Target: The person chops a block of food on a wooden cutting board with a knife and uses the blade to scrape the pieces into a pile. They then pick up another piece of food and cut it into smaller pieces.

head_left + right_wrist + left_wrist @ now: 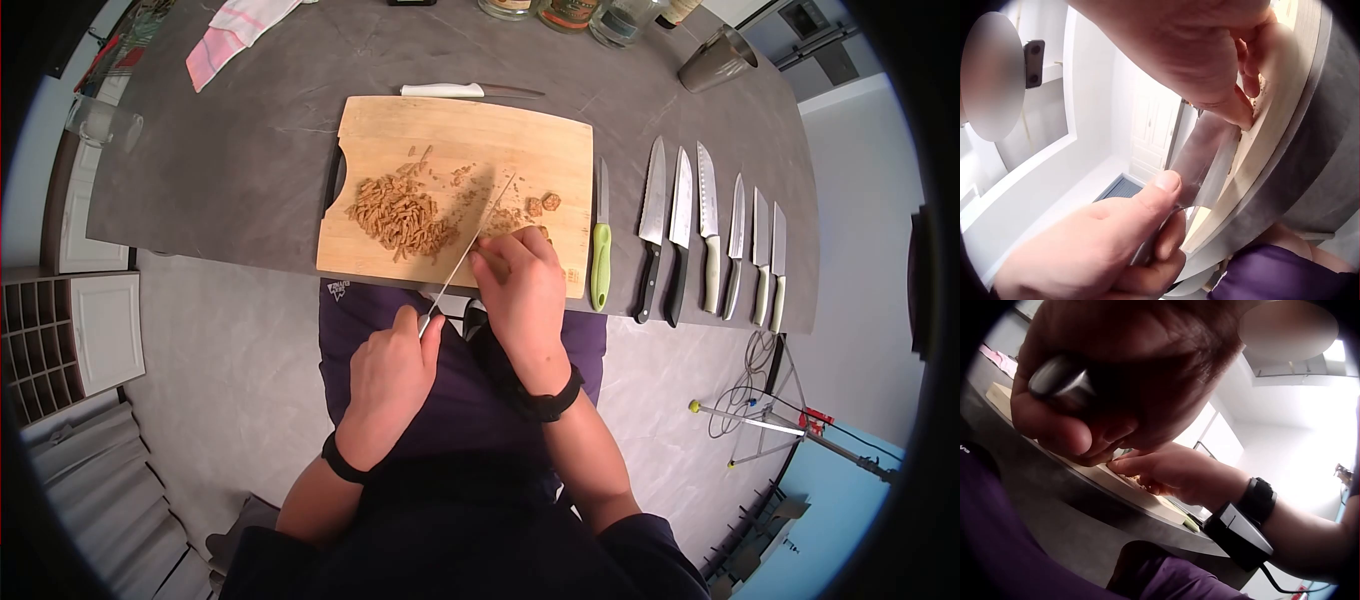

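Knife in use: a long narrow steel-bladed knife (466, 250) lies slanted across the near edge of the pale wooden cutting board (400, 125), blade edge down among the food.
Food: a heap of brown chopped strips (402, 215) sits left of the blade; a few uncut brown chunks (541, 203) lie to its right.
Left hand: the left hand (392, 375) is clenched round the knife handle, thumb pressed at the blade's base.
Right hand: the right hand (522, 290) has curled fingers pinning food to the board just beside the blade.
Board's place: on a dark grey countertop (250, 170), at its near edge.
Beside the board: a green-handled knife (600, 250) on the right, then a row of six knives (712, 240); a white-handled knife (468, 91) behind.
Far edge: a pink-and-white cloth (235, 30) and a metal cup (717, 60).
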{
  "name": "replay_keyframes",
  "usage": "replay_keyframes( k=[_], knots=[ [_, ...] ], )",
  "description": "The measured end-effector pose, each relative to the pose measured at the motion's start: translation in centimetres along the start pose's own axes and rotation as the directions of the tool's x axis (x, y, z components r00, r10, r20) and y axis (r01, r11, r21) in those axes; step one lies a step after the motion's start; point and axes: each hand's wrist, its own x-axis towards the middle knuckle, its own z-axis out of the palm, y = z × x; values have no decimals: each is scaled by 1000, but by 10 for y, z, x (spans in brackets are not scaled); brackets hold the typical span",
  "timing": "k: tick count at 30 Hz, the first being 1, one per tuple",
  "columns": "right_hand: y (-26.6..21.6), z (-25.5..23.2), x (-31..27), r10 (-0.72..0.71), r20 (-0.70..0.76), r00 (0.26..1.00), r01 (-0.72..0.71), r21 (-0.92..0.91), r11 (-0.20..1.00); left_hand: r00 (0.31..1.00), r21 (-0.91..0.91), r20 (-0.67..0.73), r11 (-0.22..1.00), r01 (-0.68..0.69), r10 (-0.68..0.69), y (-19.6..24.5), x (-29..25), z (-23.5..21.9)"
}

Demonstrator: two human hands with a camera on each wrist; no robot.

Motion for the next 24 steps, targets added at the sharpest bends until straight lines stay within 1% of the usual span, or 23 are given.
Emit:
replay_keyframes(
  k=[5, 11, 13, 20, 24],
  knots=[
    [0, 2, 0, 7, 17, 1000, -7, 0, 1000, 1000, 26, 25, 999, 18, -19, 0, -4, -1],
    [2, 8, -1, -16, -41, 999, 17, 14, 1000, 996, 14, 75, 999, 45, -46, 2, 6, -2],
    [0, 9, -1, -20, -37, 999, 21, 16, 1000, 995, 15, 88, 999, 53, -54, 3, 8, -3],
    [-2, 5, 0, -27, -10, 1000, 27, -24, 999, 994, 30, 94, 998, 52, -55, 8, 15, -4],
    [-2, 5, 0, -48, -24, 999, 48, -20, 999, 994, 19, 92, 999, 50, -51, 9, 19, -2]
  ],
)
